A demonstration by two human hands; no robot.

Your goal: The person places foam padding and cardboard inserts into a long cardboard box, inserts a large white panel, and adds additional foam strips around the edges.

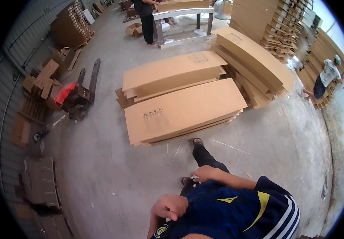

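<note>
My left hand (pixel 170 206) hangs in front of my body at the lower middle, its fingers curled in. No object shows in it. Farther right, my right hand (pixel 204 173) is held near my waist with its fingers closed. Small white bits show at its fingertips, too small to name. Both hands are apart from the flat cardboard stacks. The nearest cardboard stack (pixel 186 110) lies on the floor ahead of my feet. Behind it lies another cardboard stack (pixel 172 71), and a third stack (pixel 251 59) slants off to the right.
A red pallet jack (pixel 70 95) stands at the left. Thin white strips (pixel 231 146) lie near my feet. At the back, a person (pixel 144 18) stands by a metal-framed table (pixel 184 12). Another person (pixel 326 77) is beside tall cardboard piles (pixel 255 20) on the right.
</note>
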